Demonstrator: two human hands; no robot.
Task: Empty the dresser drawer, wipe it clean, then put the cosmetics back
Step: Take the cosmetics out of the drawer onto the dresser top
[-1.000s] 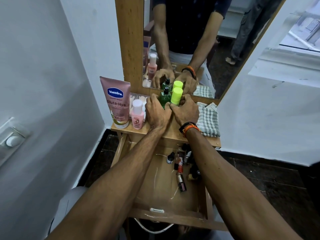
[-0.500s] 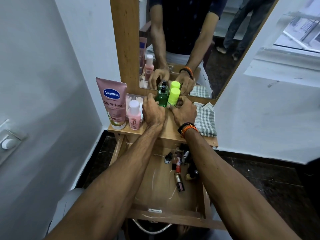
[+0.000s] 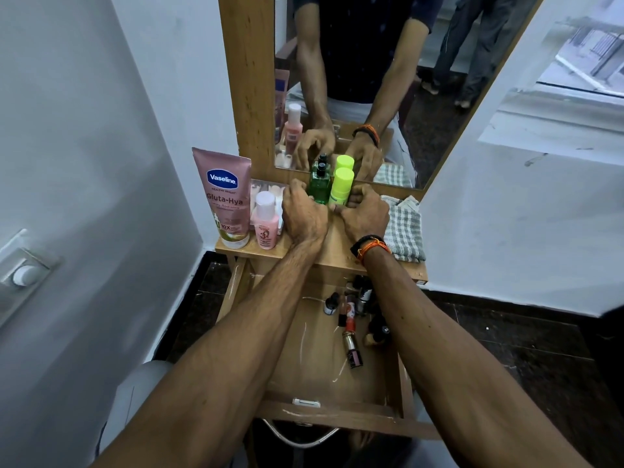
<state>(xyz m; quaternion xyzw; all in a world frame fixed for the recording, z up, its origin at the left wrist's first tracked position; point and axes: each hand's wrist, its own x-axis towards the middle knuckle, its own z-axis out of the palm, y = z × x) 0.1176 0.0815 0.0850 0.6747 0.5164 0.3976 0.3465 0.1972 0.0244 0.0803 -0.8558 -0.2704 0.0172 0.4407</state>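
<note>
On the wooden desk (image 3: 337,244) under the wood-framed mirror (image 3: 439,79), the person's left hand (image 3: 304,217) curls round the base of a clear green glass-like bottle with a black cap (image 3: 319,184), and the right hand (image 3: 366,214) curls round the foot of a neon yellow-green plastic stick tube (image 3: 341,187); the two containers stand upright, side by side and touching or nearly so, right against the mirror. The green bottle is likely rigid, smooth and heavier for its size, perhaps breakable, so a grip low on its body seems safest; the yellow tube looks light and tall, apt to tip, and is best held round its barrel. To the left stand a pink Vaseline squeeze tube (image 3: 224,197), soft-walled, and a small pink bottle with a white cap (image 3: 265,221). A grey-and-white checked cloth (image 3: 403,231) lies folded on the right of the desk. Below, the open wooden drawer (image 3: 314,366) holds small lipsticks and dark vials (image 3: 358,315) lying loose near its right side; these are light, round and prone to roll, so pinching each at mid-length should serve.
</note>
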